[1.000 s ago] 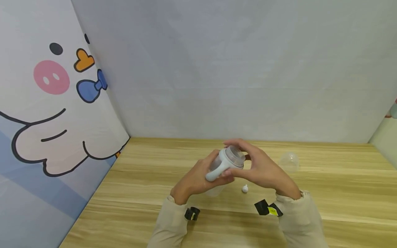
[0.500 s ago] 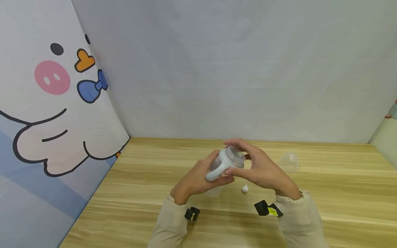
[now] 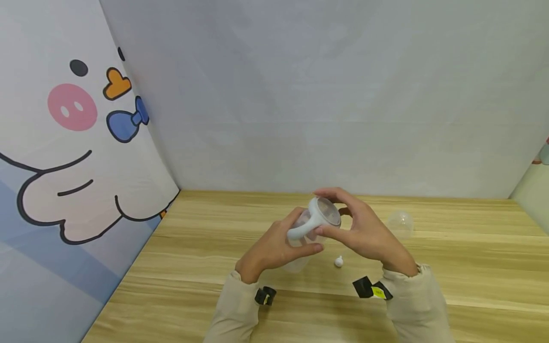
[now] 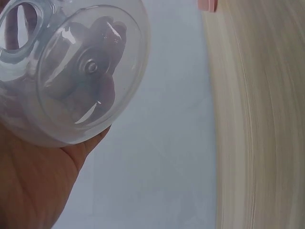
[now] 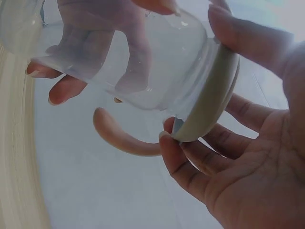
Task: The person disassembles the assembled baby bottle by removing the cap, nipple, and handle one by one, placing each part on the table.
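Observation:
A clear baby bottle [image 5: 167, 57] is held tilted above the table in my left hand [image 3: 271, 248], whose fingers wrap around its body. Its round see-through base [image 4: 121, 90] faces the left wrist camera. My right hand [image 3: 364, 230] pinches a pale handle ring [image 3: 316, 218] between thumb and fingers at the neck end of the bottle. One curved handle arm of the ring points back towards the left hand; in the right wrist view the ring sits around the bottle's neck end. The neck's rim is not seen standing out beyond the ring.
On the wooden table [image 3: 193, 257], a small white knobbed piece [image 3: 339, 261] lies below the hands. A clear dome-shaped cap [image 3: 401, 224] stands farther right. A pale cloth wall [image 3: 343, 95] rises behind the table, with a cartoon-printed panel [image 3: 86, 157] at left.
The handle ring has shifted outward along the bottle with my right hand, slightly up and right, and now covers the clear neck that stood out before. My left hand has hardly moved.

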### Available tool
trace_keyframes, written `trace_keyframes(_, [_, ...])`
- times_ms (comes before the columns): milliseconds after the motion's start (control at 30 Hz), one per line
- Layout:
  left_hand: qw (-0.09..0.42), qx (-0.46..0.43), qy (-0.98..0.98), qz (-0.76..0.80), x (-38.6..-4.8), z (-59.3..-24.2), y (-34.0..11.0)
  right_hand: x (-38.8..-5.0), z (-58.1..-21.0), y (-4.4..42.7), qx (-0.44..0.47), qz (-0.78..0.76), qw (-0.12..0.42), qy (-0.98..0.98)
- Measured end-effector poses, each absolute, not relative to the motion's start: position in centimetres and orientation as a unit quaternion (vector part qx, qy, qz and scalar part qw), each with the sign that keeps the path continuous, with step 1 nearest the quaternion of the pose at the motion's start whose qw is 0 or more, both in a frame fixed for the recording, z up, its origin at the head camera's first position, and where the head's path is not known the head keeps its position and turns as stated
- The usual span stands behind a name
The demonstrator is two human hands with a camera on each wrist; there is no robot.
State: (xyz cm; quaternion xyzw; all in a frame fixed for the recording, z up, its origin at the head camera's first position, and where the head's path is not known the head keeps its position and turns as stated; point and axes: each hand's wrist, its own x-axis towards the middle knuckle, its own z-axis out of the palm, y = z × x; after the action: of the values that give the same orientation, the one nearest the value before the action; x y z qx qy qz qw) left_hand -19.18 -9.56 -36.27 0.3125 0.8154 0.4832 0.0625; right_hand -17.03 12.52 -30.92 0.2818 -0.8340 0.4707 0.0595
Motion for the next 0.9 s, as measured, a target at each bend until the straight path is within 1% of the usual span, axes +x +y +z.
trace_keyframes(200, [0.063,0.303,0.822,0.479,-19.21,-36.27,-9.61,-16.97,-30.83,12.55,0.27,0.47,0.087,-0.836])
trace_keyframes(433, [0.073,0.302,0.817,0.486,-19.23,-36.22,-9.74,-16.99,-30.77,12.52,0.269,0.485,0.099,-0.827])
trace_keyframes(633, [0.071,0.307,0.815,0.487,-19.25,-36.18,-9.74,-17.12,-30.77,12.61,0.26,0.491,0.114,-0.824])
trace_keyframes(900, [0.077,0.288,0.821,0.487,-19.04,-36.14,-9.88,-17.25,-31.01,12.63,0.247,0.507,0.135,-0.815])
